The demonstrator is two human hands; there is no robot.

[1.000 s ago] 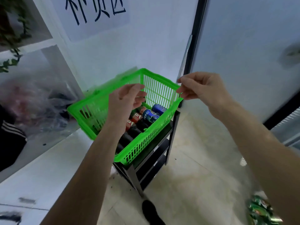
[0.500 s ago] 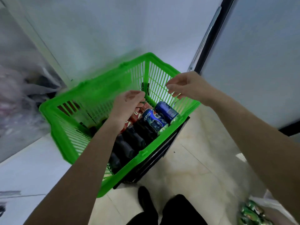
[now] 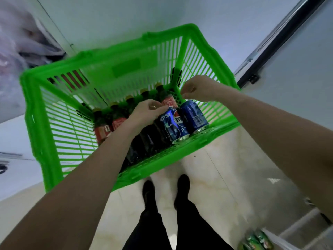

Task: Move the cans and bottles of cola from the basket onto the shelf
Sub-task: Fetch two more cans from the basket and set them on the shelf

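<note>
A bright green plastic basket (image 3: 36, 112) fills the middle of the view. Several cola bottles (image 3: 102, 127) with red labels and yellow caps lie side by side in it. To their right lie two blue Pepsi cans, the left can (image 3: 173, 126) and the right can (image 3: 195, 116). My left hand (image 3: 147, 112) is inside the basket, its curled fingertips at the top end of the left can. My right hand (image 3: 200, 88) hovers just above the right can, fingers curled with nothing in them. The shelf is hidden under the basket.
My two black shoes (image 3: 149, 192) stand on the pale tiled floor just in front of the basket. Green cans (image 3: 255, 240) lie at the bottom right. A black door frame (image 3: 270, 47) runs up the right, and plastic bags (image 3: 21, 42) sit at the upper left.
The view has tilted down and come closer to the basket. Both hands have dropped from the basket's rim into it, onto the two blue cans.
</note>
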